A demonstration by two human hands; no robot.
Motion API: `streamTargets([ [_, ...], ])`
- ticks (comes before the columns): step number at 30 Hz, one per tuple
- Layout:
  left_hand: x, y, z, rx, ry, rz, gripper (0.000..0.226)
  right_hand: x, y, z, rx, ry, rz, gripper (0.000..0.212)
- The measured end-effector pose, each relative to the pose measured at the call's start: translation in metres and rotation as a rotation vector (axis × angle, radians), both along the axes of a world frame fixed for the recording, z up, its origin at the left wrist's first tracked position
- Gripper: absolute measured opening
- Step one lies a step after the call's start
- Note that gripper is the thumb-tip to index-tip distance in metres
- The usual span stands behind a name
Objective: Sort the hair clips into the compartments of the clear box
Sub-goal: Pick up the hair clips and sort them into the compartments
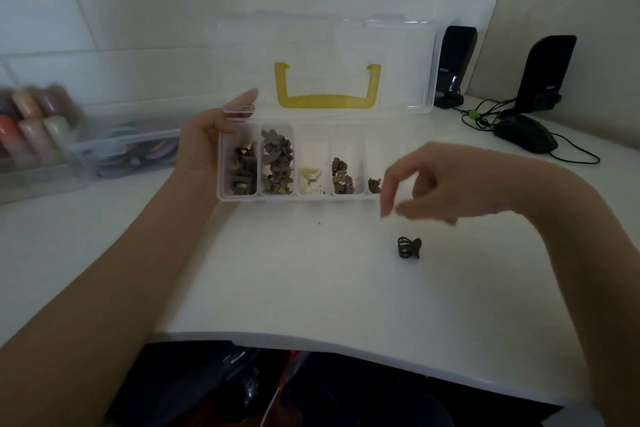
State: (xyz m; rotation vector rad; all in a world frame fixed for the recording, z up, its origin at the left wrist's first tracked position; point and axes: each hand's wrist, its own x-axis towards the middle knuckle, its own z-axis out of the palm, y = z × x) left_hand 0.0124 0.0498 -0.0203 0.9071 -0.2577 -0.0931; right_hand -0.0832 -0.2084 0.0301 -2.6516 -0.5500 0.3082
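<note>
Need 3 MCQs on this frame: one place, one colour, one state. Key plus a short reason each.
1. Where is the loose hair clip?
A. on the table in front of the clear box
B. in the lid
C. in the left hand

2. What colour is the box handle?
A. red
B. yellow
C. blue

3. What state is the clear box in?
A. shut
B. upside down
C. lid open

Key: 1 A, it lies on the table below the right hand. 2 B, yellow shows through the lid. 3 C, the compartments are exposed; the left hand has its grip on the box end.
</note>
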Motion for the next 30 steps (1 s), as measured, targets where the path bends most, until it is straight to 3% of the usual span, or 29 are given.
streamTargets([
  [3,0.004,0.002,-0.002,-0.015,-0.001,-0.002,0.066,-0.002,0.001,-0.002,-0.133,0.225,-0.019,0.017],
  [11,0.008,0.003,-0.003,-0.009,-0.005,-0.021,0.067,-0.001,0.006,-0.013,-0.272,0.178,-0.038,0.016],
  [16,0.01,0.004,-0.004,0.017,-0.022,-0.064,0.079,0.0,0.014,-0.01,-0.016,0.068,0.049,0.016],
  [21,0.008,0.001,-0.004,0.048,-0.041,-0.123,0.073,0.009,0.018,-0.015,0.318,-0.278,0.014,0.014],
  [30,0.007,-0.002,-0.005,0.108,-0.047,-0.14,0.074,0.017,0.016,-0.023,0.488,-0.476,-0.14,0.012],
])
